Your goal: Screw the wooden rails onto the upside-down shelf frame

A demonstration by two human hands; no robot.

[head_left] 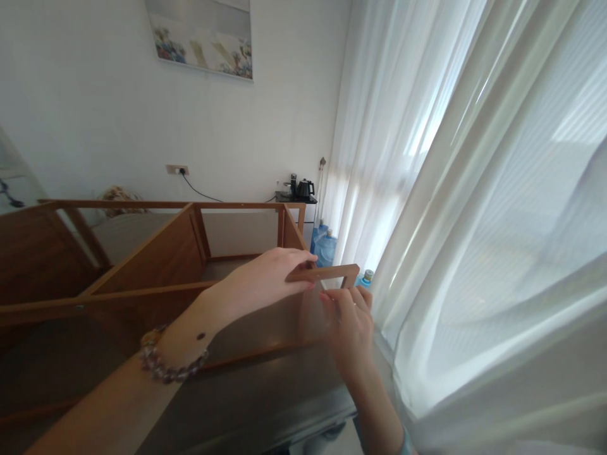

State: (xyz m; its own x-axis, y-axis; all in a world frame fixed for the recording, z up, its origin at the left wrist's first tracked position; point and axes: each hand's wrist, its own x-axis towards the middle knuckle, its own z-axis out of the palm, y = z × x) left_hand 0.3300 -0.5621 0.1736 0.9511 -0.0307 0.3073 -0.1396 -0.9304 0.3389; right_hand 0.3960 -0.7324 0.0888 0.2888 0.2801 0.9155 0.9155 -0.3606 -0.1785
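Observation:
A large brown wooden frame (156, 289) with open compartments and panels lies before me. My left hand (272, 275), with a beaded bracelet at its wrist, grips the near right end of a wooden bar (332, 273), thumb below and fingers over the top. Just below and to the right of that bar is my right hand (351, 322), its fingers closed in a pinch. Something thin and pale shows at its fingertips against the bar; too little is visible to name it.
White curtains (403, 158) hang close on the right. Blue water jugs (326, 249) stand on the floor behind the frame's right end. A black kettle (306, 188) rests on a small stand at the wall. A cord runs from a wall socket (177, 169). A picture (203, 38) hangs above.

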